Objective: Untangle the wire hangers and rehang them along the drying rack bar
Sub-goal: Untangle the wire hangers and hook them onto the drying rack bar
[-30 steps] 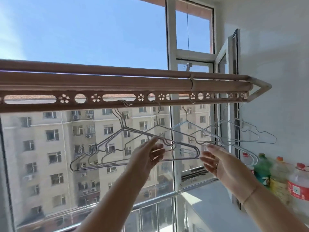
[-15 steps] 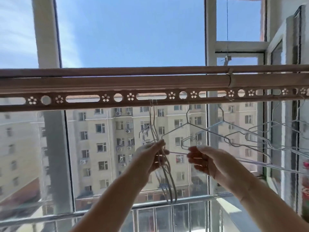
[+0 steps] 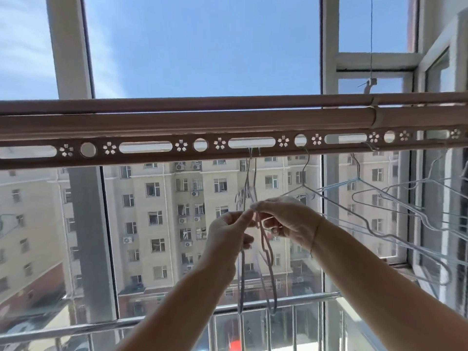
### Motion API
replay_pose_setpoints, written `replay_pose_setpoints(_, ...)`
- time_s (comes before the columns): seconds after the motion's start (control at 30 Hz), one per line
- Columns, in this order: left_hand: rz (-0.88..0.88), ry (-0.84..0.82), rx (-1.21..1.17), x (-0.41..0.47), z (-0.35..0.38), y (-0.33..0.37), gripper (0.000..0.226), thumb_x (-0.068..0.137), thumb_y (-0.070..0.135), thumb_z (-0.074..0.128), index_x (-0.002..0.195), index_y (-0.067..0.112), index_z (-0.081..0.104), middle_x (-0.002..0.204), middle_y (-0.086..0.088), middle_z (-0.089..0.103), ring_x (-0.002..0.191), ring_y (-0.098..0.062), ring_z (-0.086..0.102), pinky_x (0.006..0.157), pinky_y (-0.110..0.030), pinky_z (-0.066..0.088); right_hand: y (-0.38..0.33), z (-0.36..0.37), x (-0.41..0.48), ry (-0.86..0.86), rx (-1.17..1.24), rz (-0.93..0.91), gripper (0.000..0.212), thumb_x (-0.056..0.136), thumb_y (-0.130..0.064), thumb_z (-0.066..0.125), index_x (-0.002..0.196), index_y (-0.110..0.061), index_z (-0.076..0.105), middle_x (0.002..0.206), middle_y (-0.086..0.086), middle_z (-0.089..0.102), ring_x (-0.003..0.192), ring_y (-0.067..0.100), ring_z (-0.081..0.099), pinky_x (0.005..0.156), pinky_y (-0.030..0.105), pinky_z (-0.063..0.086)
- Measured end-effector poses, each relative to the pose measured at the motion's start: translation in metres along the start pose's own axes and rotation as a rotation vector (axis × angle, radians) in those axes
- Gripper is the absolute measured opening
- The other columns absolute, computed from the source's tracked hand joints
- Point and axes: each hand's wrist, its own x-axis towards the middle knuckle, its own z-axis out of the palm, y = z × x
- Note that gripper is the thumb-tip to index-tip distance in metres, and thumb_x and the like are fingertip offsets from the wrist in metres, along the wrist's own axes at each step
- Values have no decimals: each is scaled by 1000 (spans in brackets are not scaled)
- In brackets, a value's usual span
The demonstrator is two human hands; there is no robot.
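A pinkish-brown drying rack bar [image 3: 157, 124] crosses the whole view, with a perforated strip of slots and flower holes below it. A bundle of thin wire hangers [image 3: 264, 249] hangs edge-on from a slot near the middle. My left hand [image 3: 228, 234] pinches the bundle's wires from the left. My right hand [image 3: 286, 221] grips the same bundle from the right, fingertips meeting the left hand's. More wire hangers [image 3: 379, 211] hang overlapped and tangled from slots further right.
Behind the rack are large window panes with white frames [image 3: 69, 46] and a metal railing [image 3: 76, 328] below. An open window sash [image 3: 440, 72] stands at the right. One more hanger's edge [image 3: 7, 221] shows at far left.
The view has swung left. The bundle has turned from face-on to edge-on under the slot. My right hand has left the right-side hangers and closed on the bundle beside my left hand.
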Motion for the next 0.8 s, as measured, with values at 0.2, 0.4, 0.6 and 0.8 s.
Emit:
replay_pose_setpoints(0.2, 14, 13, 10, 10, 1, 3, 17, 90, 16, 58, 75, 8, 63, 55, -1, 49, 36, -4, 40, 37, -15, 34, 3, -2, 3, 3, 167, -25, 11, 85, -13, 60, 81, -4, 65, 61, 1, 60, 42, 4, 43, 39, 15, 32)
replay_pose_setpoints(0.4, 43, -3, -10, 13, 8, 5, 19, 91, 13, 57, 73, 10, 61, 51, 1, 46, 36, -4, 38, 38, -15, 33, 6, -4, 5, 48, 221, -102, 12, 87, -10, 57, 80, -2, 64, 60, 4, 56, 41, 6, 40, 40, 17, 30)
replay_pose_setpoints(0.6, 79, 46, -56, 17, 9, 8, 18, 93, 12, 52, 78, 3, 57, 42, 4, 43, 32, -5, 34, 34, -15, 30, 7, -4, 4, 111, 207, -97, 13, 84, -7, 58, 76, 0, 65, 58, 6, 52, 34, 4, 36, 33, 14, 26)
replay_pose_setpoints(0.8, 96, 59, -100, 23, 8, 14, 17, 93, 9, 50, 78, 2, 54, 38, 6, 41, 29, -5, 31, 32, -14, 25, 7, -1, 2, 115, 190, -109, 15, 85, -6, 57, 75, 3, 65, 52, 4, 53, 34, 4, 35, 33, 15, 24)
